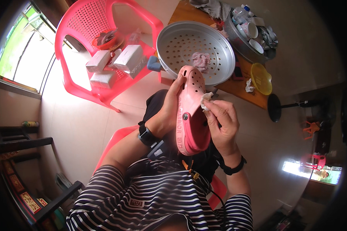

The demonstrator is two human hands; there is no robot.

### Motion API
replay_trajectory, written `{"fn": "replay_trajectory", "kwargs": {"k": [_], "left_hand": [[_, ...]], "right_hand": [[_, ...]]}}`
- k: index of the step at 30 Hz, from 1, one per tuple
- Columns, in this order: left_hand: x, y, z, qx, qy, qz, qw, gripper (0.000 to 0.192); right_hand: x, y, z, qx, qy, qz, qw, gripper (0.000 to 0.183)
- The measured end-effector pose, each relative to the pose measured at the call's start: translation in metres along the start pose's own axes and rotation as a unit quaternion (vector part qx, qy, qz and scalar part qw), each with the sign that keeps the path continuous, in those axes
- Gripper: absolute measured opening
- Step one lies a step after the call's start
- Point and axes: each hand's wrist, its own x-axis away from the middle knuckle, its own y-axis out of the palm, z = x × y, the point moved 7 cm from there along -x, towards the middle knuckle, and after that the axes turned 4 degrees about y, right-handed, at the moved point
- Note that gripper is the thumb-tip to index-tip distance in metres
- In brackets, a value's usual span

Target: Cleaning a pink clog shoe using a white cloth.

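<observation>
A pink perforated clog is held toe-up in front of my lap, its inside facing right. My left hand grips its left side near the toe; some of the fingers are hidden behind it. In my right hand, a crumpled white tissue is pinched between thumb and fingers against the clog's upper, at the edge of the foot opening. Just beyond the toe, a crumpled pink cloth lies in a large perforated metal steamer tray.
A pink plastic chair at the left holds white tissue packs and a red bowl. On the wooden table are a yellow dish, a crumpled tissue and a metal basin of cups and bottles.
</observation>
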Motion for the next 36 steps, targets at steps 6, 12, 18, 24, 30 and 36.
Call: {"fn": "replay_trajectory", "kwargs": {"k": [6, 12, 18, 24, 30, 36], "left_hand": [[-0.006, -0.012, 0.004, 0.009, -0.002, 0.009, 1.0, 0.05], [-0.004, -0.013, 0.002, 0.024, -0.021, 0.013, 0.999, 0.046], [-0.009, -0.011, 0.005, 0.012, -0.016, 0.005, 1.0, 0.046], [-0.005, -0.004, 0.012, 0.01, -0.006, 0.014, 1.0, 0.048], [-0.007, 0.004, 0.022, 0.021, -0.002, -0.003, 1.0, 0.048], [-0.009, 0.003, 0.036, 0.013, 0.032, 0.002, 0.999, 0.045]], "right_hand": [[0.003, 0.02, -0.019, -0.04, -0.065, -0.116, 0.99, 0.038], [0.002, 0.028, -0.028, -0.01, -0.099, -0.164, 0.981, 0.041], [-0.004, 0.022, -0.026, 0.132, -0.07, -0.119, 0.982, 0.039], [-0.015, 0.014, -0.016, 0.183, -0.04, -0.046, 0.981, 0.033], [-0.004, 0.003, 0.0, 0.135, 0.083, -0.042, 0.986, 0.025], [0.01, 0.009, -0.001, 0.101, 0.123, -0.097, 0.983, 0.021]]}}
